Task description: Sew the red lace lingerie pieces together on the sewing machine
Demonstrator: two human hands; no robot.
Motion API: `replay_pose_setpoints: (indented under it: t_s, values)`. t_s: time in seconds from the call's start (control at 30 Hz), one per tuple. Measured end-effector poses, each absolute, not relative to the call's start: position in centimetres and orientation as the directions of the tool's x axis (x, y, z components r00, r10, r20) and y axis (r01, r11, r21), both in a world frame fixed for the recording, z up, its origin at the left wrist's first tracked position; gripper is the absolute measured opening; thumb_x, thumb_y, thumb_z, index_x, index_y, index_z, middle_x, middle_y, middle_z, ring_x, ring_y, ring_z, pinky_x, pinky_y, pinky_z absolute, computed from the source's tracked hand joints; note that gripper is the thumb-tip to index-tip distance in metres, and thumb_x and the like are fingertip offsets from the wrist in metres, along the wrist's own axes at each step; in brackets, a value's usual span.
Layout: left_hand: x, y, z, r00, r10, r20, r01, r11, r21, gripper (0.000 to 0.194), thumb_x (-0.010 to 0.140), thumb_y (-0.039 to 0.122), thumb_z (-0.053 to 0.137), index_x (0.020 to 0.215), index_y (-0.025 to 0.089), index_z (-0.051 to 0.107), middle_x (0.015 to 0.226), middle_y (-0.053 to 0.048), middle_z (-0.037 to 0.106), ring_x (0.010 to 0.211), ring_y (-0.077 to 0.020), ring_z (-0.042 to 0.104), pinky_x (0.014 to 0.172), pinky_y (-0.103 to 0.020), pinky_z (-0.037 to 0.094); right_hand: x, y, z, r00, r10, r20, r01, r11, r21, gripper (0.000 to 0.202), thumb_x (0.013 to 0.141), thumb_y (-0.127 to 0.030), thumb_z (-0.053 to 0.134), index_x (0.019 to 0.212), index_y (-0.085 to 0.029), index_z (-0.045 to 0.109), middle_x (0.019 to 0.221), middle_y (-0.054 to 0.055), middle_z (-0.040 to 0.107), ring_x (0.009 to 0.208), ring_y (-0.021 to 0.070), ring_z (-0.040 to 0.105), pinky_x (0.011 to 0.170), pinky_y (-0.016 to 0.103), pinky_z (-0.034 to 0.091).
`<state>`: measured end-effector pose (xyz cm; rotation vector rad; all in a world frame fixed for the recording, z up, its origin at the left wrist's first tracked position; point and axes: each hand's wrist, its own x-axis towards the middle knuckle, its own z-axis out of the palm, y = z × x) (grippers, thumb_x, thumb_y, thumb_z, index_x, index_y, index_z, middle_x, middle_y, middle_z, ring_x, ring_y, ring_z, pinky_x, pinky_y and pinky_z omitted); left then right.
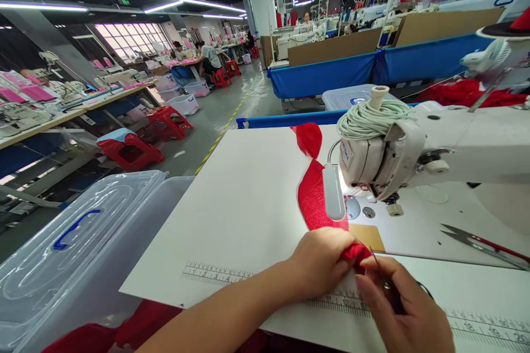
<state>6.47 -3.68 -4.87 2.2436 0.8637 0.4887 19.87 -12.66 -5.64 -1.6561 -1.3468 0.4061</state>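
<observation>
White table (248,187), printed ruler (219,274) near front edge; on top: red fabric (312,198), sewing machine (364,160), red-handled scissors (484,242)

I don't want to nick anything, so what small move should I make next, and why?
I'd probably ease the scissors' tip slightly away from your left fingers before cutting: your left hand pinches the red cloth close to that tip, and the cloth is bunched there, so a snip could catch a fold.

red cloth (311,193), matt; white tabletop (248,187), smooth; lid (86,231), glossy plastic.
</observation>
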Motion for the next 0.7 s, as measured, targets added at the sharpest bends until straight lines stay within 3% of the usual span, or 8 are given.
replay_pose_setpoints:
  t_s: [0.1,0.17,0.23,0.37,0.5,0.6,0.7]
  values:
    - [6.6,-4.1,-5.1,0.697,0.709,0.108,0.434,-0.536,0.724,0.011,0.079,0.008,0.058,0.076,0.018,0.061,0.075,0.001,0.066,0.067,-0.013,0.056,0.064,-0.022,0.043,19.1,-12.3,-6.3,0.367,0.916,0.161,0.609,-0.106,-0.786,0.047,0.075,-0.072,0.06,0.088,-0.027,0.061,0.068,-0.002,0.065,0.055,0.0183,0.06,0.051,0.028,0.045]
    - [6.5,-4.1,-5.3,0.677,0.719,0.159,0.442,-0.569,0.694,0.006,0.079,0.012,0.062,0.076,0.017,0.062,0.073,0.001,0.066,0.065,-0.0133,0.057,0.062,-0.022,0.042,18.7,-12.1,-6.1,0.365,0.924,0.113,0.569,-0.125,-0.813,0.042,0.079,-0.068,0.057,0.085,-0.027,0.063,0.074,0.0,0.066,0.064,0.0201,0.061,0.058,0.03,0.045]
    - [6.5,-4.1,-5.6,0.662,0.719,0.213,0.462,-0.614,0.64,0.003,0.08,0.017,0.063,0.081,0.016,0.066,0.075,-0.001,0.067,0.066,-0.0146,0.058,0.062,-0.024,0.043,18.8,-12.2,-5.4,0.321,0.944,0.078,0.425,-0.07,-0.902,0.038,0.083,-0.062,0.056,0.074,-0.026,0.061,0.073,0.0,0.062,0.066,0.0185,0.057,0.062,0.029,0.043]
    - [6.4,-3.7,-5.7,0.654,0.721,0.228,0.49,-0.634,0.598,0.011,0.086,0.015,0.058,0.091,0.018,0.068,0.082,0.0,0.07,0.072,-0.0145,0.061,0.068,-0.024,0.045,19.4,-12.7,-4.2,0.285,0.955,-0.086,0.025,-0.097,-0.995,0.039,0.084,-0.056,0.061,0.065,-0.023,0.054,0.059,-0.004,0.041,0.052,0.0111,0.037,0.049,0.024,0.033]
    - [6.4,-3.8,-5.9,0.701,0.668,0.25,0.464,-0.693,0.551,0.016,0.088,0.019,0.062,0.103,0.02,0.067,0.09,0.0,0.071,0.08,-0.0152,0.063,0.071,-0.024,0.046,18.9,-12.6,-5.3,0.235,0.96,-0.151,-0.319,-0.07,-0.945,0.037,0.086,-0.053,0.061,0.069,-0.022,0.05,0.057,-0.004,0.041,0.048,0.0087,0.032,0.043,0.021,0.029]
    - [6.4,-4.0,-6.4,0.728,0.63,0.269,0.48,-0.749,0.456,0.017,0.089,0.021,0.061,0.105,0.019,0.067,0.09,-0.001,0.071,0.077,-0.0159,0.062,0.066,-0.025,0.046,18.3,-12.4,-6.6,0.136,0.96,-0.243,-0.545,-0.133,-0.828,0.043,0.085,-0.052,0.063,0.064,-0.022,0.042,0.053,-0.008,0.032,0.043,0.0066,0.023,0.038,0.019,0.023]
    - [6.4,-3.9,-7.0,0.716,0.641,0.277,0.516,-0.753,0.409,0.011,0.089,0.018,0.058,0.095,0.018,0.067,0.082,-0.001,0.07,0.071,-0.0157,0.06,0.062,-0.025,0.044,18.0,-13.5,-6.9,-0.038,0.96,-0.276,-0.512,-0.256,-0.82,0.047,0.091,-0.058,0.05,0.063,-0.023,0.038,0.052,-0.009,0.029,0.041,0.0062,0.019,0.035,0.019,0.022]
